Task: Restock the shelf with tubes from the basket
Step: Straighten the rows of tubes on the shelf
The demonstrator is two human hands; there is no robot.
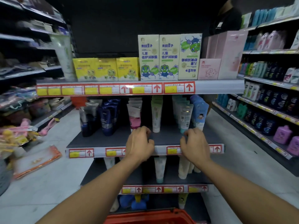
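Note:
Both my hands reach over the front of the dark middle shelf [100, 139]. My left hand [140, 144] has its fingers curled by the foot of a pink and white tube [134, 118], and it holds nothing that I can see. My right hand [195, 144] sits with bent fingers just below a clear teal-capped tube [184, 118]. A white and green tube [156, 116] stands between them. Dark blue tubes [107, 118] fill the shelf's left part. The red basket [150, 216] shows only its rim at the bottom edge; its contents are hidden.
The top shelf carries yellow boxes [106, 69], tall cream boxes [159, 57] and pink boxes [226, 57]. A lower shelf [145, 178] holds several pale tubes. Stocked side aisles flank left and right; an orange-edged packet [37, 160] lies on the floor at the left.

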